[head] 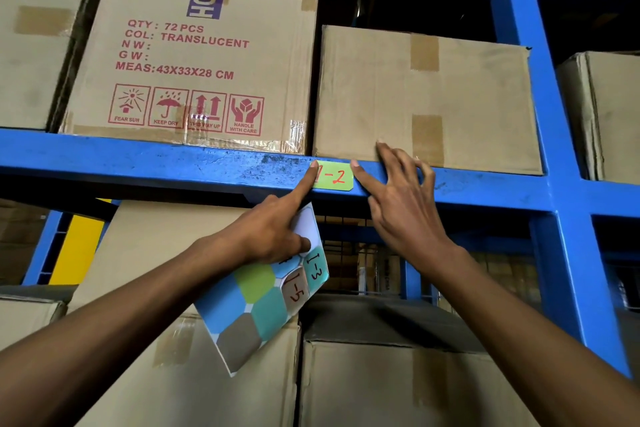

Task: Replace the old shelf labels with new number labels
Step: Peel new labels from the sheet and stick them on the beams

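A green label [333, 176] marked "1-2" in red sits on the front of the blue shelf beam [156, 163]. My left hand [273, 229] grips a sticker sheet [266, 291] of coloured labels, some reading "1-3" and "1-5", while its index finger presses the label's left edge. My right hand [398, 194] has its fingers spread, the thumb tip touching the label's right edge and the other fingers resting on the beam and the box above.
Cardboard boxes stand on the shelf above: a printed one [194, 59] at left and a plain one [426, 100] at right. More boxes [381, 385] fill the shelf below. A blue upright [550, 156] rises at right.
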